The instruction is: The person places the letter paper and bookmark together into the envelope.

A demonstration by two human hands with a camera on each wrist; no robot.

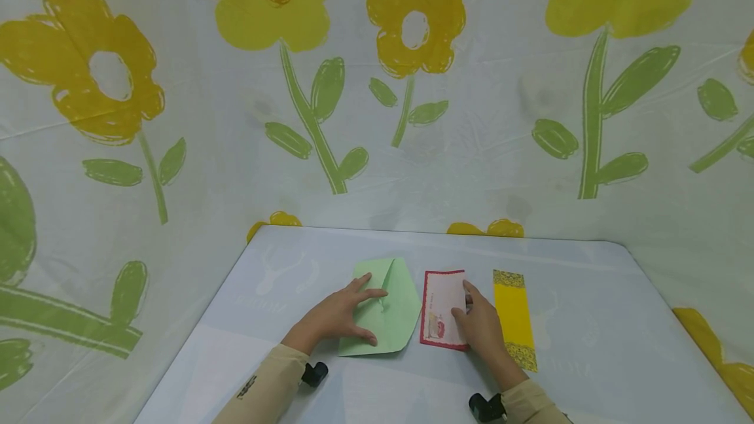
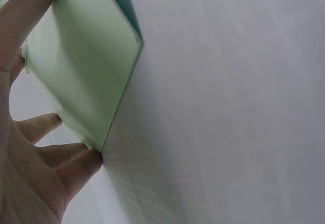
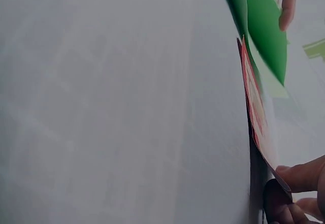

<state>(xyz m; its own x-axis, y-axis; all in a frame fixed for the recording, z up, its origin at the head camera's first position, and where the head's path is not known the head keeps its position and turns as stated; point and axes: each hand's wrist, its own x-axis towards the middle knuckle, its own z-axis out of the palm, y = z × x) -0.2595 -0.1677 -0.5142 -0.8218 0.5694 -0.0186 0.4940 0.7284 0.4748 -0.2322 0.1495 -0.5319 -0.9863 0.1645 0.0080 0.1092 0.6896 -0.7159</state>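
A pale green envelope (image 1: pixel 402 309) lies on the table under my left hand (image 1: pixel 340 313), whose spread fingers and thumb rest on it. In the left wrist view, the fingertips meet the edge of the envelope (image 2: pixel 96 66). My right hand (image 1: pixel 484 329) pinches the right side of a white card with a red border (image 1: pixel 440 290), thumb on top and fingers beneath. Its left edge comes close to the envelope's pointed flap. The right wrist view shows the card (image 3: pixel 258 115) tilted, its far end against the green paper (image 3: pixel 269 36).
A yellow paper strip with patterned gold ends (image 1: pixel 514 309) lies to the right, partly behind my right wrist. The white table (image 1: pixel 612 319) has rounded far corners, and a flower-printed curtain (image 1: pixel 483 116) hangs behind it. Black wrist cameras (image 1: pixel 485 406) sit by both cuffs.
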